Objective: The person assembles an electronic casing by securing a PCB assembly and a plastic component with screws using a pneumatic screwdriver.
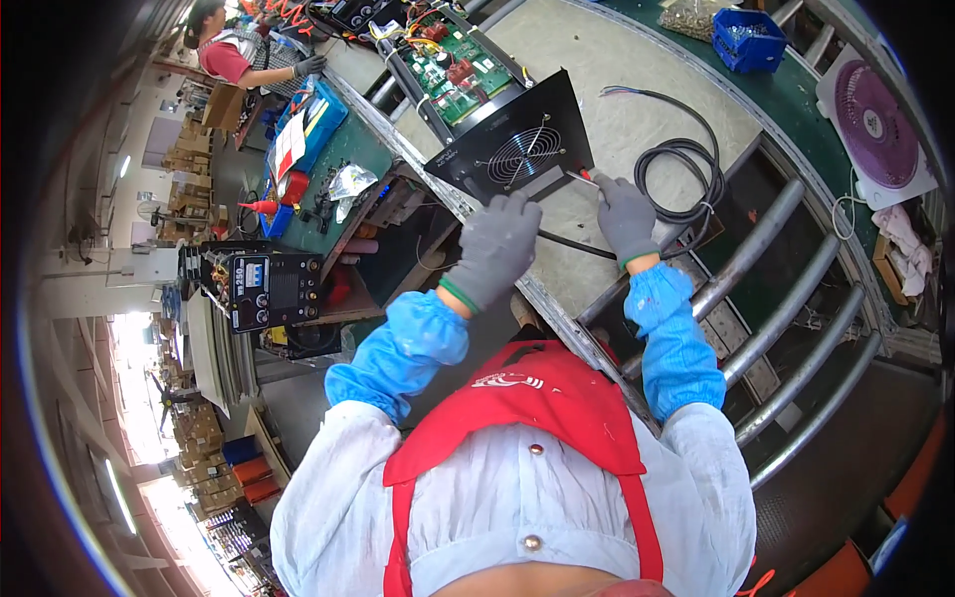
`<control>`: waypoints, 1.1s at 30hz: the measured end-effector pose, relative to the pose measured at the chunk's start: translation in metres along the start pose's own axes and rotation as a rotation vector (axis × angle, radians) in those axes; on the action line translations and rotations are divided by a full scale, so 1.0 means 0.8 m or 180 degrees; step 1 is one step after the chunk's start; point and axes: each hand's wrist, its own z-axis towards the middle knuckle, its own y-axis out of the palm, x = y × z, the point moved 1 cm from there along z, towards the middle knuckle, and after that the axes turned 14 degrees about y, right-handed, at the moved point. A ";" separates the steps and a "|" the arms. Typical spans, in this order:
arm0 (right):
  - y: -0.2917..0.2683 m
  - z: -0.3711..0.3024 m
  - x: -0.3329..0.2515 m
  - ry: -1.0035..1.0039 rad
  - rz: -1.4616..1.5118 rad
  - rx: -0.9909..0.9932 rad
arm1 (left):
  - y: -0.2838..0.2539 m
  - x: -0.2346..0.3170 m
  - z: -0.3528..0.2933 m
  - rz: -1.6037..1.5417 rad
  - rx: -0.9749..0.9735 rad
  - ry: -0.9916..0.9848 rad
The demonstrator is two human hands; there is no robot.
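Observation:
A black panel with a round fan grille stands tilted at the end of an open chassis, whose green circuit board carries several components. My left hand, in a grey glove, is closed at the panel's lower edge; what its fingers hold is hidden. A black power cable emerges beside that hand and runs right into a coil. Grey-gloved too, my right hand is closed around a thin metal tool pointing at the panel's lower right corner. Something small and red shows by the tool.
Curved metal rollers lie right of the worktop. A blue bin of small parts and a purple-and-white fan stand at far right. Left are a green bench, a finished-looking black machine and another person.

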 end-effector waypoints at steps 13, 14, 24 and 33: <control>0.001 0.051 -0.004 -0.0805 0.0034 0.0032 | 0.042 0.009 0.005 0.0319 -0.1263 -0.0523; 0.002 0.057 -0.002 -0.0920 0.0050 0.0020 | 0.040 0.013 0.006 0.0335 -0.1357 -0.0486; 0.038 0.082 0.026 -0.0981 0.0744 -0.0190 | 0.042 0.018 0.012 0.0210 -0.1202 -0.0235; 0.016 0.073 0.013 -0.1459 0.0194 0.0069 | 0.045 0.006 0.000 0.0442 -0.1270 -0.0124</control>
